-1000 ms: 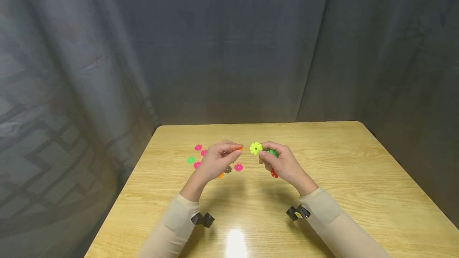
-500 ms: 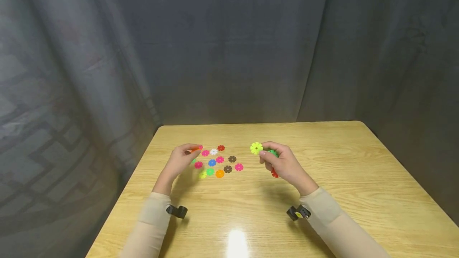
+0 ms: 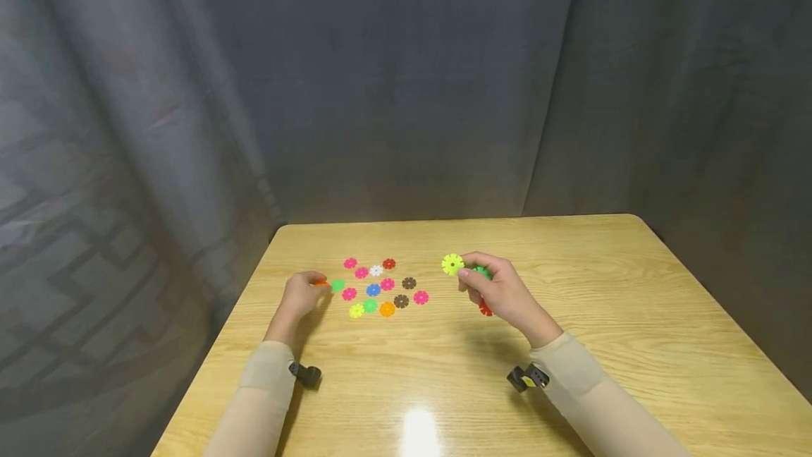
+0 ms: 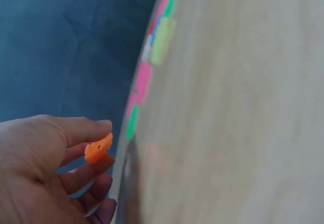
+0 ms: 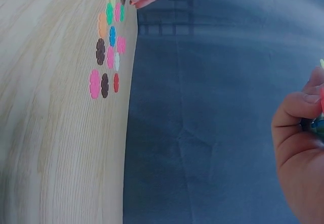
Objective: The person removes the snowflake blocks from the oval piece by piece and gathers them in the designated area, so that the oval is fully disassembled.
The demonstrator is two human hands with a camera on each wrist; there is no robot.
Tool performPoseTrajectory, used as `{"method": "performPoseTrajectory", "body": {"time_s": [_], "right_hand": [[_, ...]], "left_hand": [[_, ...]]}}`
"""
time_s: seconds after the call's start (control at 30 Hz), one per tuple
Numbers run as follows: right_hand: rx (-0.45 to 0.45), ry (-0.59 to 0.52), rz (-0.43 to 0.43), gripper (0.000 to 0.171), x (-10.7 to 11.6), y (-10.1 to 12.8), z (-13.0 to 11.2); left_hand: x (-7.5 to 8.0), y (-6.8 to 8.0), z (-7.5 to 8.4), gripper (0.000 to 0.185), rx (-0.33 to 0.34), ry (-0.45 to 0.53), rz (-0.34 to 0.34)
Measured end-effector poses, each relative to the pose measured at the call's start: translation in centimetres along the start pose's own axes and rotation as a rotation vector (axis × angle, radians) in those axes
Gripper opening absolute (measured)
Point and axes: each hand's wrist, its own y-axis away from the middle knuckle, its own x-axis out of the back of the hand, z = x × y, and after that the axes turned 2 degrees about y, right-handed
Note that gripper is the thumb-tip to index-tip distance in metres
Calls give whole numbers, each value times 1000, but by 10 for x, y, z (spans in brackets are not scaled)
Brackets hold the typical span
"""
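My left hand (image 3: 304, 295) pinches an orange notched plastic disc (image 4: 99, 148) between thumb and fingers, above the table at the left of the scattered discs. Just right of its fingertips lies a green disc (image 3: 338, 285). On the right, my right hand (image 3: 497, 289) holds up a cluster of notched discs. A yellow disc (image 3: 452, 264) faces forward at its fingertips, with a green disc (image 3: 483, 271) behind the fingers and a red disc (image 3: 486, 308) below the palm. How these are joined is hidden by the hand. The right wrist view shows only part of that cluster.
Several loose discs lie flat left of centre on the wooden table (image 3: 406, 365), among them a blue disc (image 3: 373, 290), a white disc (image 3: 376, 270), a brown disc (image 3: 401, 301) and an orange one. A dark curtain (image 3: 406, 90) hangs behind the table.
My left hand has moved from near the right hand to the left side of the scattered discs and lower, still pinching the orange disc. My right hand has stayed in place.
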Motion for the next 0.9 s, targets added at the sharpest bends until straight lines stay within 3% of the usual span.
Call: {"method": "performPoseTrajectory", "body": {"time_s": [0.27, 0.47, 0.57, 0.67, 0.9], "right_hand": [[-10, 6, 7, 19, 1, 1, 1], [-6, -10, 1, 22, 0, 1, 2], [-10, -22, -10, 25, 0, 1, 3], [-13, -25, -5, 27, -1, 1, 4], [-15, -36, -4, 22, -1, 1, 5]], "left_hand": [[2, 1, -6, 36, 44, -75, 15], [2, 2, 7, 42, 32, -85, 43], [-4, 6, 26, 38, -28, -40, 63], [-14, 12, 55, 31, -114, 7, 82], [-44, 41, 130, 22, -419, 79, 36]]}}
